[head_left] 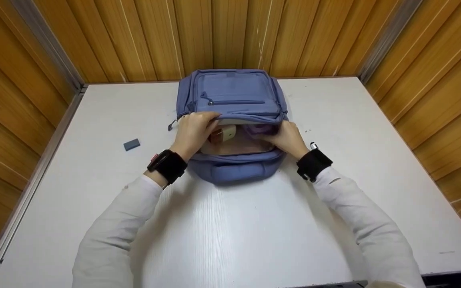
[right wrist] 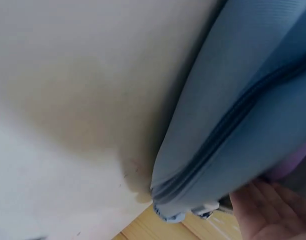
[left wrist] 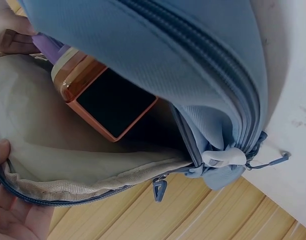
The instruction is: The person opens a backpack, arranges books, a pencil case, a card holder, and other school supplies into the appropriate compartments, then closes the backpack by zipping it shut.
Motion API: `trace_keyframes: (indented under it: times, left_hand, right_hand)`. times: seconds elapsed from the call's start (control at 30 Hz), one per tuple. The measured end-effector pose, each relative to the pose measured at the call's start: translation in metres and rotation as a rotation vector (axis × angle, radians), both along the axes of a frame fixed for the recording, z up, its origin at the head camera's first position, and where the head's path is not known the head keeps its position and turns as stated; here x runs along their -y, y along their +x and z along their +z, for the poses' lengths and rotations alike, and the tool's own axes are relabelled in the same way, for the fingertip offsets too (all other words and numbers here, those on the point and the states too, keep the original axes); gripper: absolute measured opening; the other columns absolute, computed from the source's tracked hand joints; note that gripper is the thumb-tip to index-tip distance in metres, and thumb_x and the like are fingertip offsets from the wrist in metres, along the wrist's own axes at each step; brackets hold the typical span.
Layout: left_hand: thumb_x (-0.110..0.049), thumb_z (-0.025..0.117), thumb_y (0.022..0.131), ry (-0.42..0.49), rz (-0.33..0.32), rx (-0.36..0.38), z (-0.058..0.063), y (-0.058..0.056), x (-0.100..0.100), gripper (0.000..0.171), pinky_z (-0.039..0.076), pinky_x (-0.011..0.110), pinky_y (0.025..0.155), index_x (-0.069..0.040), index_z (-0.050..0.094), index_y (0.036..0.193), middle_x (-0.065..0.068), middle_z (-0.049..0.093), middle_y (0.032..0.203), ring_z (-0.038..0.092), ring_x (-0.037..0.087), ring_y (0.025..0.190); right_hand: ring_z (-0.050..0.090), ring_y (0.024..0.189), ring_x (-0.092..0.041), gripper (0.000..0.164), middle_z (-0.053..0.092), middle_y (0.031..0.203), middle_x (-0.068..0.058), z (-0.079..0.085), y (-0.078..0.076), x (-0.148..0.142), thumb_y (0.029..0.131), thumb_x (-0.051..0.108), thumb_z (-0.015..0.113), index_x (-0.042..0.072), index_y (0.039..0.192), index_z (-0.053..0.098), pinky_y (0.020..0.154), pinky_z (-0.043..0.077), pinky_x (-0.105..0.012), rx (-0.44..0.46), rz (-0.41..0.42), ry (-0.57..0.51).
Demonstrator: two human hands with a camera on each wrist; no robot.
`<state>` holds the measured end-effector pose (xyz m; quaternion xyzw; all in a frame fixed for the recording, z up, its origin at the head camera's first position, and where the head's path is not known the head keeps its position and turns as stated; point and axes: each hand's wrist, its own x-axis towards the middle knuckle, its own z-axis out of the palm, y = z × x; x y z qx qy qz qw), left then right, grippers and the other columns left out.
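A blue backpack [head_left: 234, 90] lies on the table with its main compartment unzipped towards me. My left hand [head_left: 194, 130] grips the upper rim of the opening, thumb inside the pale lining [left wrist: 28, 130]. My right hand [head_left: 288, 140] reaches into the right side of the opening and holds a purple item [head_left: 260, 130], whose kind is mostly hidden by the bag. Inside lies a boxy cream-and-orange thing with a dark panel [left wrist: 115, 102], left of the purple item in the head view. In the right wrist view, the right hand's fingers [right wrist: 265, 205] go in under the blue fabric.
A small dark grey-blue block [head_left: 131, 144] lies on the white table [head_left: 230, 240], left of the backpack. Zipper pulls [left wrist: 160, 190] hang by the opening. Wood-patterned walls [head_left: 230, 36] stand behind and on both sides.
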<state>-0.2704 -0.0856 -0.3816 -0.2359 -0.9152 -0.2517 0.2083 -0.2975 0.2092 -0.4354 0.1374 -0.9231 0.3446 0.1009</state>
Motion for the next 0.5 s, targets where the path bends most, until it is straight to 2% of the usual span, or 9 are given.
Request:
trace_keyframes:
  times: [0.1, 0.23, 0.33, 0.5]
  left_hand:
    - [-0.015, 0.065, 0.099, -0.002, -0.005, 0.012, -0.003, 0.001, 0.001, 0.020, 0.061, 0.049, 0.086, -0.010, 0.078, 0.114, 0.011, 0.080, 0.109, 0.078, 0.031, 0.099]
    - [-0.014, 0.066, 0.099, -0.004, -0.017, 0.016, -0.007, 0.003, 0.002, 0.019, 0.061, 0.049, 0.086, -0.009, 0.077, 0.114, 0.011, 0.080, 0.108, 0.077, 0.031, 0.099]
    - [-0.014, 0.066, 0.099, -0.022, -0.026, 0.001, -0.012, 0.005, 0.003, 0.018, 0.061, 0.048, 0.084, -0.009, 0.077, 0.112, 0.011, 0.080, 0.105, 0.078, 0.030, 0.097]
    - [-0.015, 0.067, 0.098, -0.061, -0.031, -0.031, -0.022, 0.009, 0.004, 0.017, 0.062, 0.045, 0.081, -0.009, 0.077, 0.110, 0.009, 0.081, 0.103, 0.078, 0.028, 0.094]
  right_hand:
    - [0.070, 0.105, -0.040, 0.060, 0.073, 0.116, -0.026, 0.003, 0.000, -0.009, 0.080, 0.031, 0.087, -0.001, 0.127, 0.066, 0.092, 0.055, -0.053, 0.017, 0.007, 0.017]
    - [0.070, 0.110, -0.040, 0.049, 0.073, 0.118, -0.026, 0.007, -0.005, -0.022, 0.085, 0.016, 0.081, -0.005, 0.126, 0.067, 0.098, 0.055, -0.051, 0.073, -0.018, -0.001]
    - [0.067, 0.123, -0.042, 0.046, 0.069, 0.128, -0.028, 0.009, -0.011, -0.030, 0.089, 0.007, 0.072, -0.009, 0.132, 0.063, 0.107, 0.053, -0.052, 0.093, -0.039, -0.017]
    - [0.067, 0.121, -0.045, 0.039, 0.068, 0.127, -0.030, 0.011, -0.025, -0.039, 0.094, 0.006, 0.066, -0.013, 0.129, 0.063, 0.107, 0.052, -0.054, 0.066, -0.074, -0.008]
